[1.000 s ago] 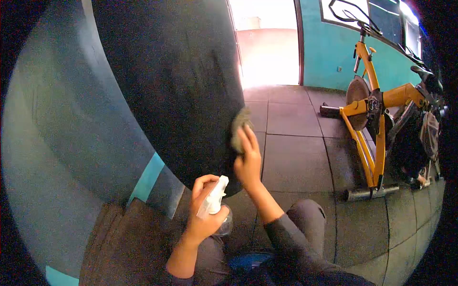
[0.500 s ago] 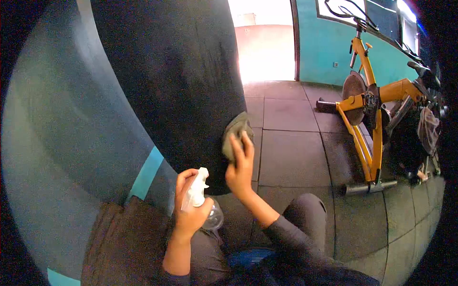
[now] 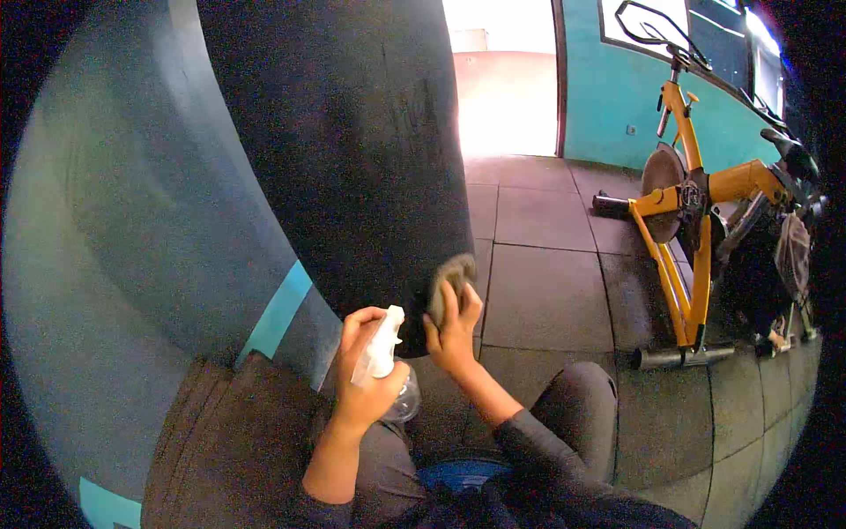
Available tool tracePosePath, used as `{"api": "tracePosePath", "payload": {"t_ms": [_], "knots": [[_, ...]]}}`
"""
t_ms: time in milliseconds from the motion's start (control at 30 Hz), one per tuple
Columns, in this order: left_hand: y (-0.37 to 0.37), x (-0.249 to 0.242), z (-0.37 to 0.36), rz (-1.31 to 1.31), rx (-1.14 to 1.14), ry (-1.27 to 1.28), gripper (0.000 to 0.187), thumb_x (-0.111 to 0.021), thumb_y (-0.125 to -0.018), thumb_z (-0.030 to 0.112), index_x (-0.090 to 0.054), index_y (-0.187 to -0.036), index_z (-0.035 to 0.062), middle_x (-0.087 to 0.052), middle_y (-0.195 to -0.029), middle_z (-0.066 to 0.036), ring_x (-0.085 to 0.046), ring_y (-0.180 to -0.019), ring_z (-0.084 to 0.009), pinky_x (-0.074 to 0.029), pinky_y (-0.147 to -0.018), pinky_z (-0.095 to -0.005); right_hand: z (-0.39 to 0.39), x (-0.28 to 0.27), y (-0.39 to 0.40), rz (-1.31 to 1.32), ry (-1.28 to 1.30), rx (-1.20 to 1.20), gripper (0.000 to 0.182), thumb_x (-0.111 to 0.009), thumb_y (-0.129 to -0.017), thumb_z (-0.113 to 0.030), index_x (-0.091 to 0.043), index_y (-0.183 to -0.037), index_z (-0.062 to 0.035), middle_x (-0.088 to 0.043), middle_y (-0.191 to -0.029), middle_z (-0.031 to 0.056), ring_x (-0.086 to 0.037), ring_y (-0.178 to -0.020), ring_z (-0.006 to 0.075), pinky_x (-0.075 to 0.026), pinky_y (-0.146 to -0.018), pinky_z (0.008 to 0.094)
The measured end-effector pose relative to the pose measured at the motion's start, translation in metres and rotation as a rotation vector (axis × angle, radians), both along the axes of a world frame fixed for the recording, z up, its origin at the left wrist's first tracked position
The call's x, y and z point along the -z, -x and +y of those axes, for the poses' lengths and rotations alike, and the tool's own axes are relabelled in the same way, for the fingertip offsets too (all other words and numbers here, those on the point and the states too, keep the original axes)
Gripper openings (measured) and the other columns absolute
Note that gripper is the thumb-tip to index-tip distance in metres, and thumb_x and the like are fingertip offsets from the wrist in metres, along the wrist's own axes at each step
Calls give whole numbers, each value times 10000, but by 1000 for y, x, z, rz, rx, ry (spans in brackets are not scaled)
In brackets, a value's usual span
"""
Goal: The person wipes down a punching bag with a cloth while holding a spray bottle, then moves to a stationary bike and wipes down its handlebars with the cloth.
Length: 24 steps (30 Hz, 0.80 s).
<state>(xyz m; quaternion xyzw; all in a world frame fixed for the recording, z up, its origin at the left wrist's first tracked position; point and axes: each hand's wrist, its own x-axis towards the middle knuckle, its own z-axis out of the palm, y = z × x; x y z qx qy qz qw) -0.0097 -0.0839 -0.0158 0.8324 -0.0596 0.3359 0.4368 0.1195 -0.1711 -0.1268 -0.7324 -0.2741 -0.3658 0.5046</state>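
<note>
Item: my right hand presses a grey cloth flat-fingered against the black punching bag, near its bottom edge. My left hand grips a spray bottle. I judge wiping near its lower end; coverage elsewhere I cannot tell.

Bare hands, dark grey clothes

I am seeing the right hand coming out of a long dark grey sleeve, the left hand and its forearm going uncovered, and dark grey trousers showing at the bent knee.
</note>
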Motion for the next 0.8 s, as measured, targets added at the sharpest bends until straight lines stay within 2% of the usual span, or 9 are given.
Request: {"api": "tracePosePath", "payload": {"t_ms": [33, 133, 233, 367, 433, 500, 633, 767, 800], "knots": [[0, -1, 2, 3, -4, 3, 491, -605, -590, -47, -601, -1080, -19, -500, -1120, -129, -561, -971, -242, -480, -828, -316, -2, -22, 4, -48, 77, -5, 666, -695, -760, -246, -430, -1357, -119, -325, -1322, 240, -314, -1204, 429, -266, -1017, 511], [0, 5, 2, -27, -38, -62, 512, -613, -589, -57, -596, -1100, -15, -495, -1127, -127, -558, -991, -241, -479, -840, -325, 1, -42, 13, -180, 219, 40, 595, -641, -795, -370, -487, -1320, -135, -329, -1332, 225, -327, -1201, 405, -278, -1010, 516], [-1, 9, 4, -17, -42, -60, 523, -615, -592, -63, -592, -1111, -11, -496, -1119, -126, -562, -990, -246, -480, -847, -324, -4, 28, -3, -311, 304, 122, 614, -654, -780, -301, -480, -1314, -53, -298, -1328, 266, -307, -1205, 441, -261, -1018, 523], [4, 11, 6, -36, -91, -129, 504, -615, -594, -63, -589, -1095, -11, -497, -1123, -115, -576, -966, -246, -490, -831, -322, -10, 135, 2, 92, 296, 115, 635, -645, -809, -251, -411, -1336, 14, -299, -1324, 288, -295, -1226, 462, -250, -1026, 526], [6, 14, 7, -26, -60, -19, 491, -618, -592, -47, -596, -1080, -4, -501, -1119, -105, -571, -963, -242, -482, -838, -320, -1, 113, 6, 130, 295, 118, 645, -631, -820, -237, -380, -1351, 28, -286, -1328, 300, -290, -1218, 465, -230, -1036, 527], [11, 14, 6, 29, -33, -24, 521, -578, -600, -47, -583, -1120, -11, -479, -1162, -107, -515, -1082, -238, -409, -951, -302, 4, 74, 0, 8, 220, 85, 640, -624, -821, -227, -381, -1360, 19, -278, -1328, 299, -286, -1210, 460, -223, -1032, 531], [6, 23, 11, 24, 0, -52, 534, -582, -603, -40, -571, -1137, -12, -480, -1168, -108, -515, -1083, -244, -417, -938, -305, 2, -23, 3, -138, 265, 130, 636, -656, -796, -218, -416, -1362, -55, -310, -1291, 275, -317, -1174, 447, -264, -1004, 521], [2, 19, 11, 41, 9, -29, 549, -575, -613, -65, -546, -1159, -17, -513, -1143, -105, -539, -1074, -215, -430, -917, -295, -2, 15, -11, -119, 356, 186, 612, -647, -756, -200, -464, -1332, -107, -354, -1280, 227, -358, -1175, 410, -341, -966, 514], [0, 18, 9, 5, 9, -41, 567, -576, -619, -68, -533, -1181, -12, -554, -1096, -101, -564, -1045, -204, -441, -899, -293, -1, 29, -11, -132, 357, 225, 651, -651, -731, -173, -447, -1347, -122, -388, -1259, 219, -399, -1152, 396, -404, -920, 492]]}}
